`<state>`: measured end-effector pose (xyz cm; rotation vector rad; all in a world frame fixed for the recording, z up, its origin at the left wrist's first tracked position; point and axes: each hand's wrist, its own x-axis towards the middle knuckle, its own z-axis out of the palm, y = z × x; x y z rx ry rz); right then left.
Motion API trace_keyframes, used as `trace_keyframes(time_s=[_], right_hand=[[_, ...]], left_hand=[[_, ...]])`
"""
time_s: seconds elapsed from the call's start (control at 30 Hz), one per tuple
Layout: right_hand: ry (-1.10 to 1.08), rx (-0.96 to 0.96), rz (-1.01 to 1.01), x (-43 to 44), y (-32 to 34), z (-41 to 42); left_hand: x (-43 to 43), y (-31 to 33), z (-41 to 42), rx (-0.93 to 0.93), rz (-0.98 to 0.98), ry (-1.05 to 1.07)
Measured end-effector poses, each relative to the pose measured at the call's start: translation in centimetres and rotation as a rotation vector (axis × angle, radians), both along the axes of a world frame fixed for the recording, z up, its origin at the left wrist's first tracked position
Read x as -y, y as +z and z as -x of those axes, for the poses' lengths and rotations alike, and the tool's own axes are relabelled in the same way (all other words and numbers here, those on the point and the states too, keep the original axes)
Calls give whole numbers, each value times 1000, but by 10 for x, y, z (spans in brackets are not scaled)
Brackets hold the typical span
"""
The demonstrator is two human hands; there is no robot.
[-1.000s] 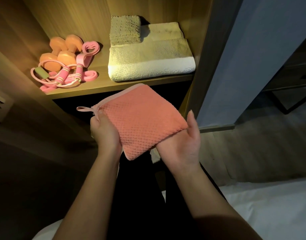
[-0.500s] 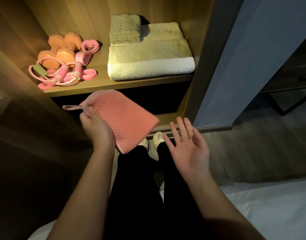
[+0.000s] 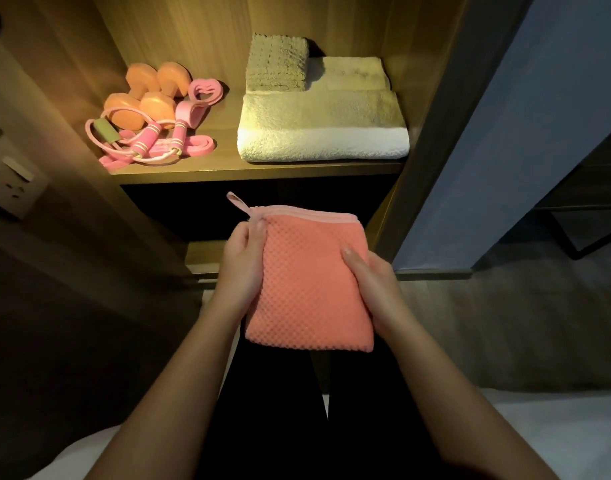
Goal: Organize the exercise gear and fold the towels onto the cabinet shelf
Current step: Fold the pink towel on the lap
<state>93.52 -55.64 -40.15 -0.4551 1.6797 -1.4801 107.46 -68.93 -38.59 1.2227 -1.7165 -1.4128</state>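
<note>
I hold a folded pink waffle towel (image 3: 307,282) in front of me, below the lit cabinet shelf (image 3: 227,168). My left hand (image 3: 241,265) grips its left edge near the hanging loop. My right hand (image 3: 373,282) grips its right edge, thumb on top. On the shelf's right lies a folded white towel (image 3: 323,133) with a small grey-green towel (image 3: 278,64) and a beige one (image 3: 352,72) behind it. On the shelf's left sit two orange dumbbells (image 3: 146,95), a pink skipping rope (image 3: 158,140), a pink grip ring (image 3: 205,91) and a pink band.
A dark lower compartment (image 3: 262,199) opens under the shelf. The cabinet's right side panel (image 3: 432,116) and a blue-grey wall (image 3: 539,116) stand to the right. A wall socket (image 3: 9,181) is at the left. White bedding (image 3: 556,427) lies at the bottom.
The towel hung tilted from my left hand alone half a second ago. My right hand, then open and apart, has taken hold of the right edge, and the towel now sits square between both hands.
</note>
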Motion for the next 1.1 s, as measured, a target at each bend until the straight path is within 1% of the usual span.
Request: trace_keyframes(time_s=[0.07, 0.1, 0.13, 0.17, 0.2, 0.27, 0.3, 0.33, 0.37, 0.43, 0.5, 0.53, 0.6, 0.63, 0.67, 0.7, 0.73, 0.77, 0.8, 0.83, 0.87, 0.9, 0.93, 0.97, 1.0, 1.07, 1.1], right_hand=[[-76, -238, -27, 0, -4, -2], [-99, -302, -26, 0, -5, -2], [-102, -322, -22, -1, -4, -1], [-81, -302, -20, -1, -3, 1], [-40, -242, -23, -1, -1, 3], [52, -54, -13, 0, 4, 8], [74, 10, 18, 1, 5, 11], [74, 20, 54, 3, 4, 13], [53, -13, 83, 5, 4, 13], [-47, -144, 100, 10, 4, 10], [-150, -281, 114, 15, 2, 8], [-180, -303, 130, 17, 0, 8], [-205, -300, 143, 21, -1, 10], [-212, -298, 138, 22, -1, 13], [-221, -291, 118, 23, -2, 17], [-235, -270, 80, 25, 0, 21], [-259, -210, 35, 27, 2, 26], [-264, -85, -15, 29, 4, 32], [-236, 91, -55, 30, 6, 37], [-162, 282, -73, 31, 9, 42], [-74, 430, -57, 31, 9, 47], [-11, 519, -30, 30, 6, 49], [29, 538, -40, 29, 2, 48], [44, 475, -97, 29, -3, 46], [45, 333, -158, 29, -9, 42], [-9, -121, -236, 32, -19, 36], [-39, -338, -237, 35, -22, 35]], left_hand=[[-2, -8, -1, 82, 92, 66], [-3, -11, -1, 87, 107, 87], [-4, -15, -1, 79, 103, 92], [-4, -17, -2, 70, 91, 85], [-3, -19, -2, 63, 80, 68], [0, -21, -4, 53, 72, 3], [1, -20, -4, 46, 72, -35], [1, -20, -4, 35, 75, -65], [1, -20, -3, 26, 86, -79], [-1, -23, -2, 40, 132, -56], [-4, -26, 1, 54, 172, 25], [-5, -27, 4, 53, 169, 62], [-2, -26, 8, 49, 90, 93], [2, -25, 9, 28, -3, 74], [6, -23, 9, -11, -150, 31], [9, -22, 7, -41, -309, -31], [10, -23, 6, -30, -406, -100], [11, -26, 6, 33, -400, -156], [11, -30, 8, 116, -334, -179], [12, -34, 10, 186, -245, -162], [13, -37, 14, 230, -161, -124], [15, -38, 17, 251, -91, -95], [17, -40, 20, 270, -30, -75], [18, -40, 24, 298, 28, -69], [19, -42, 26, 327, 82, -73], [20, -44, 32, 376, 185, -74], [21, -44, 35, 389, 216, -65]])
